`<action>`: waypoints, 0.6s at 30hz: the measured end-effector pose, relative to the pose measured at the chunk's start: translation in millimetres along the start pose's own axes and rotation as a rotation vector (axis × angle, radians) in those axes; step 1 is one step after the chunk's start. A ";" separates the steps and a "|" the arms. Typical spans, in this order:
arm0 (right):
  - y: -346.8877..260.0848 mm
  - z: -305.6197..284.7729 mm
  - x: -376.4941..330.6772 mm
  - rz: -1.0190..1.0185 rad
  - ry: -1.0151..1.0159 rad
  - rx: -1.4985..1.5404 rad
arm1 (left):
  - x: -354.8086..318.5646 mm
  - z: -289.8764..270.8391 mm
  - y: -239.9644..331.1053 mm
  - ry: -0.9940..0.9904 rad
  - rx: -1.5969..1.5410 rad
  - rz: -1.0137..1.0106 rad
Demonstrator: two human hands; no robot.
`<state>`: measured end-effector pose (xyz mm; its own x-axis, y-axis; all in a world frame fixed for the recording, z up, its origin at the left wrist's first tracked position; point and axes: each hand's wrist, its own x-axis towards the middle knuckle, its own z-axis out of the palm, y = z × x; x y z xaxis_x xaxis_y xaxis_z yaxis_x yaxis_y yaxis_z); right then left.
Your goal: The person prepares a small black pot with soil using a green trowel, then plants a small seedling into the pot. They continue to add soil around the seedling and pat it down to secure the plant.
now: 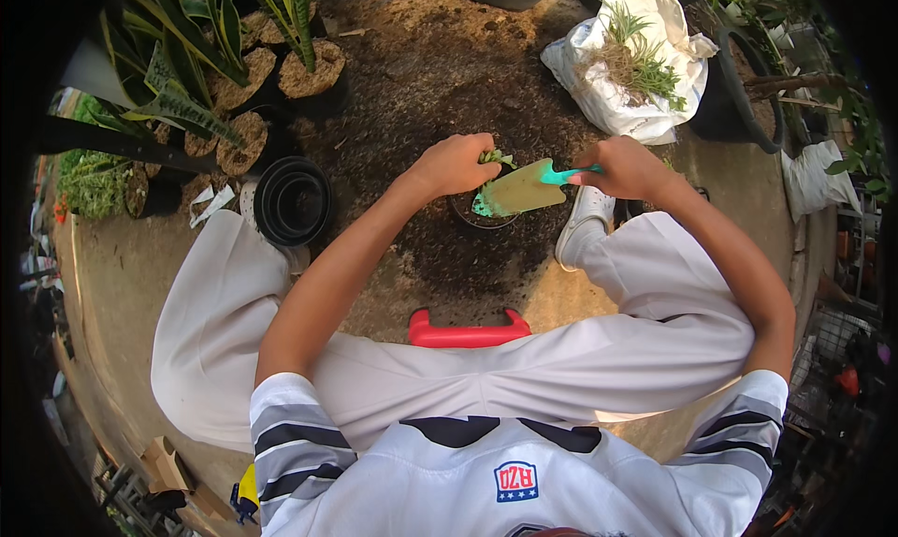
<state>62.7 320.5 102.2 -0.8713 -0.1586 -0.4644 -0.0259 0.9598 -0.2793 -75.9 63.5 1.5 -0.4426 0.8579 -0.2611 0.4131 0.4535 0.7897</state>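
My left hand [454, 166] pinches a small green seedling [503, 159] and holds it up over a small dark pot [460, 215]. In my right hand [625, 169] is a garden trowel [524, 192], gripped by its turquoise handle. The trowel's worn, soil-stained blade points left and reaches across the pot, just below the seedling. The blade covers much of the pot's opening, so the soil inside and the seedling's roots are mostly hidden. Loose dark soil [402, 135] spreads on the ground around the pot.
Nested black pots [293, 200] stand by my left foot. Potted snake plants [313, 65] crowd the far left. At the far right, a white sack [599, 102] holds pulled grass beside a large black tub [753, 97]. A red plastic stool [468, 336] shows between my legs.
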 end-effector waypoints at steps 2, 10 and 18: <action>0.0 -4.1 1.1 -0.035 0.030 -0.015 | 0.5 1.2 -2.4 0.020 0.016 -0.014; 4.0 -3.7 11.3 -0.068 0.090 -0.163 | 1.1 0.0 0.3 -0.022 0.006 -0.044; -11.4 -22.7 21.6 -0.115 0.088 -0.291 | -0.5 -2.0 3.7 -0.033 0.003 -0.055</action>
<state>33.0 311.4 114.5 -0.8929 -0.2620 -0.3661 -0.2552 0.9645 -0.0679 -75.8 64.3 5.7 -0.4385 0.8389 -0.3224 0.3912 0.5012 0.7719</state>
